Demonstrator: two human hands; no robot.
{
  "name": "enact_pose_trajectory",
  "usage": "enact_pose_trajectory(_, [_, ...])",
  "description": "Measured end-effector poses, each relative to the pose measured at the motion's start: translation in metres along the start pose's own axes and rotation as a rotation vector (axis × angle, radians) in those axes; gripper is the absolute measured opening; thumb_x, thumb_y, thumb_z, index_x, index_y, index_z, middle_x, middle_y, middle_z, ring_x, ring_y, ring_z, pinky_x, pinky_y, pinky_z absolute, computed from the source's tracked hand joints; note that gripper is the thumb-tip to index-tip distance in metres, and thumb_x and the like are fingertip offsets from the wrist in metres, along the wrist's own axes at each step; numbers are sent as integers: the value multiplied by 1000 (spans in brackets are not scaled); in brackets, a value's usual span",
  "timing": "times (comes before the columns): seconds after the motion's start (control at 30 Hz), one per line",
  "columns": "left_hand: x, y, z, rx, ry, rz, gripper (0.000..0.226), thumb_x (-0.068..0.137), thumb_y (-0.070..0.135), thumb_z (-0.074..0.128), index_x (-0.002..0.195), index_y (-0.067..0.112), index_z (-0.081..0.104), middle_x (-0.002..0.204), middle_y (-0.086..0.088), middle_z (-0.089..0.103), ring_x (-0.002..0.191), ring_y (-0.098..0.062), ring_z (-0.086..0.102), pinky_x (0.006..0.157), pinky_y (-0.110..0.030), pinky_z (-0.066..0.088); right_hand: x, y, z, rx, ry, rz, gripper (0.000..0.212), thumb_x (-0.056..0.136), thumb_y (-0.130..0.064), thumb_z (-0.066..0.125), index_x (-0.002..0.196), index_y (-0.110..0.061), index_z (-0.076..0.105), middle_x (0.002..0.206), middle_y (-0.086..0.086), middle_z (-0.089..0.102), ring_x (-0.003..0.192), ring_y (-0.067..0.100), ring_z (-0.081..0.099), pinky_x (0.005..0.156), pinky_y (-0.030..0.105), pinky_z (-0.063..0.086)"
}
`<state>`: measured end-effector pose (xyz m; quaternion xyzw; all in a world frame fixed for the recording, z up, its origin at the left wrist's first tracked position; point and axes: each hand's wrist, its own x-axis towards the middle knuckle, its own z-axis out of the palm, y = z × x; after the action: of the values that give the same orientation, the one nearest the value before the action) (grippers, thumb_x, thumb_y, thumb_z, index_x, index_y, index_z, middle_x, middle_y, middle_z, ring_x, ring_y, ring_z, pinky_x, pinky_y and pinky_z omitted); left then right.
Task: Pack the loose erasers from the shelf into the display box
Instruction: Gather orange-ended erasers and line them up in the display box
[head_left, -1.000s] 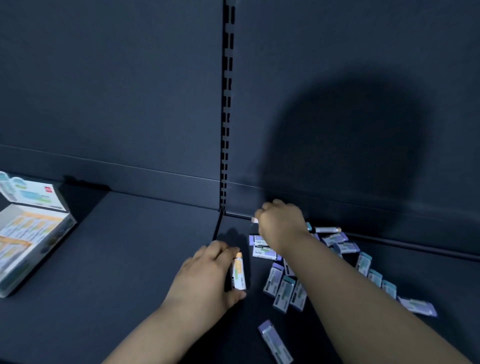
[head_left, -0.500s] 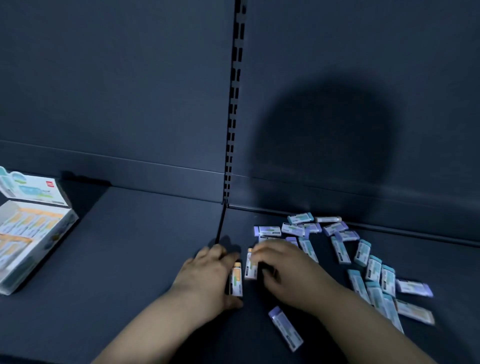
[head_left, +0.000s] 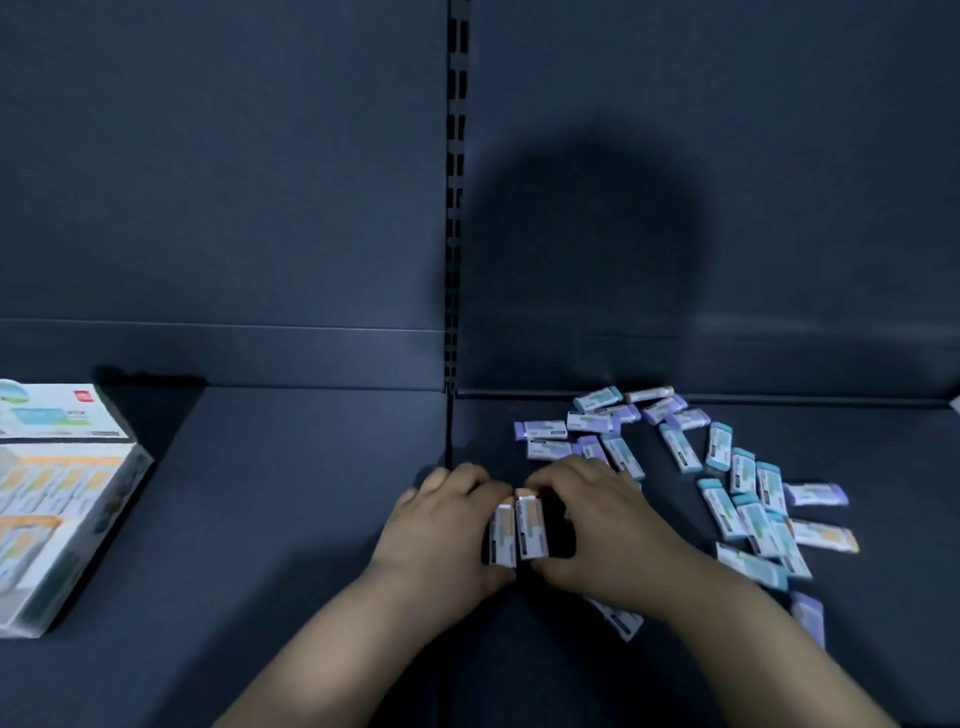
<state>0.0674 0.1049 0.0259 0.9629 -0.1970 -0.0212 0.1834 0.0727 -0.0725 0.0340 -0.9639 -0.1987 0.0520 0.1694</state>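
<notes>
Both hands meet at the shelf's middle seam, head view: my left hand (head_left: 441, 525) cups the outer side of a small upright pair of paper-sleeved rectangular erasers (head_left: 517, 530), and my right hand (head_left: 597, 525) has come in from the far pile w/ a second eraser and now presses it flush against the first. So both hands are closed on that pair, squeezing it from either side, fingertips over the top ends. A sec ago the left held just one; now it's two, side by side, touching. That means I'm building a stack to carry over, not moving singles.

Rest of the loose blue- and purple-capped erasers (head_left: 727, 478) lie scattered just right of my right hand, back to the dark shelf (head_left: 291, 493) wall; one more peeks under my right wrist. White cardboard display box (head_left: 67, 499) sits well left of my left hand, lid flap up, rows partly filled. Most of the job's still ahead, approx. two dozen left.
</notes>
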Motion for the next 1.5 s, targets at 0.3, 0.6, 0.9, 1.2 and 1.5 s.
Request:
enact_pose_trajectory(0.3, [-30, 27, 0, 46, 74, -9, 68, 73, 58, 60, 135, 45, 33, 129, 21, 36, 119, -6, 34, 93, -22, 27, -43, -4, 4, 29, 88, 7, 57, 73, -48, 63, 124, -34, 40, 122, -17, 41, 116, 4, 34, 87, 21, 22])
enact_pose_trajectory(0.6, [-63, 58, 5, 224, 205, -50, 76, 33, 65, 77, 101, 33, 67, 92, 16, 64, 77, -9, 63, 58, -24, 49, -69, -3, -8, 116, 63, -115, 56, 73, -44, 67, 122, -36, 40, 119, -22, 36, 114, 0, 30, 88, 19, 18])
enact_pose_trajectory(0.9, [-104, 30, -8, 255, 274, -63, 68, 43, 53, 69, 107, 32, 63, 94, 17, 59, 79, -9, 59, 63, -22, 41, -68, -52, 3, 185, 49, -137, 58, 70, -42, 72, 120, -36, 42, 111, -26, 33, 108, -3, 30, 95, 16, 23])
enact_pose_trajectory(1.2, [-155, -104, -72, 216, 326, -41, 60, 47, 48, 65, 105, 33, 64, 93, 14, 61, 77, -13, 58, 60, -26, 44, 7, -190, 41, 229, 116, -160, 54, 68, -41, 72, 114, -42, 44, 108, -35, 34, 106, -8, 33, 98, 19, 31])
enact_pose_trajectory(1.5, [-183, -209, -117, 168, 264, -70, 60, 51, 49, 56, 108, 33, 61, 102, 16, 61, 87, -8, 57, 70, -26, 46, 51, -269, 72, 242, 123, -97, 57, 71, -49, 68, 121, -40, 41, 117, -29, 35, 111, -9, 31, 102, 18, 27])
